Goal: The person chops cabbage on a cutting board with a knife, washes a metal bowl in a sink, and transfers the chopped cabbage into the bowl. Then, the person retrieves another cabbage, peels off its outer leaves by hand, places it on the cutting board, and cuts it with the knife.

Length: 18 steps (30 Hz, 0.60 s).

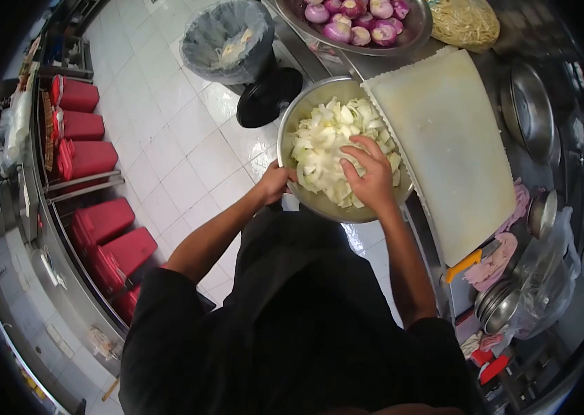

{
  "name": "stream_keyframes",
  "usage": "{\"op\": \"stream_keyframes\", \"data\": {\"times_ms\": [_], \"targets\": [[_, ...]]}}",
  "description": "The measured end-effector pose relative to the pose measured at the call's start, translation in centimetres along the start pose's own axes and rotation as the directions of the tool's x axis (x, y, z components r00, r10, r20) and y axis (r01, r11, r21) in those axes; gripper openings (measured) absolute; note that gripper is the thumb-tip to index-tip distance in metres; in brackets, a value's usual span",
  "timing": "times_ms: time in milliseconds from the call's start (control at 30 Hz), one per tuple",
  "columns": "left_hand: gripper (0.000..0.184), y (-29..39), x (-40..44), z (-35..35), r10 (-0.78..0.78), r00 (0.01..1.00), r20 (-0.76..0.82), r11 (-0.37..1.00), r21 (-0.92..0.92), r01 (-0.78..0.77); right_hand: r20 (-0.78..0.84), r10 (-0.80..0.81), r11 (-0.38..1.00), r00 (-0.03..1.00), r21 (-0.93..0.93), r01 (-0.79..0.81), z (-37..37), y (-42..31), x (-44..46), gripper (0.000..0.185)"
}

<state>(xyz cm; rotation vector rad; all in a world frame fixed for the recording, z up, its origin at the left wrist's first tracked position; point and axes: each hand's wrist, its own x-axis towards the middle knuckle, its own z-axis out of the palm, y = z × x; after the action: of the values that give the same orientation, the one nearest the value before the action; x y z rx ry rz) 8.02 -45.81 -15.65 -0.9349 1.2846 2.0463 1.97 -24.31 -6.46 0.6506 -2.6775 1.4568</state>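
A large steel bowl (333, 207) full of chopped, pale white-green vegetable pieces (319, 149), which look like onion or cabbage, is in front of my body. My left hand (277, 182) grips the bowl's left rim, with its fingers partly hidden by the edge. Over the right side of the pieces is my right hand (373, 178), its fingers curved and spread apart, with nothing visible in them. Whether its fingertips touch the pieces I cannot tell. Just right of the bowl lies a thick white cutting board (444, 138).
Purple onions (383, 32) fill a steel basin at the top, beside a bag of yellowish strips (465, 24). A lined bin (226, 41) stands on the tiled floor. An orange-handled knife (463, 265), pink cloth (494, 261) and stacked bowls (499, 309) are at right. Red containers (88, 158) line the left shelf.
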Motion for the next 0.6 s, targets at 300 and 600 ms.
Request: {"op": "stream_keyframes", "data": {"times_ms": [300, 600], "targets": [[0.041, -4.1, 5.2, -3.7, -0.089, 0.993, -0.071, 0.996, -0.034, 0.087, -0.23, 0.442, 0.896, 0.867, 0.063, -0.44, -3.0, 2.5, -11.3, 0.01], [0.059, -2.9, 14.5, 2.4, 0.014, 1.0, 0.002, 0.99, -0.144, -0.013, -0.282, 0.67, 0.721, 0.687, 0.026, -0.692, -1.1, 1.0, -23.0, 0.015]]}}
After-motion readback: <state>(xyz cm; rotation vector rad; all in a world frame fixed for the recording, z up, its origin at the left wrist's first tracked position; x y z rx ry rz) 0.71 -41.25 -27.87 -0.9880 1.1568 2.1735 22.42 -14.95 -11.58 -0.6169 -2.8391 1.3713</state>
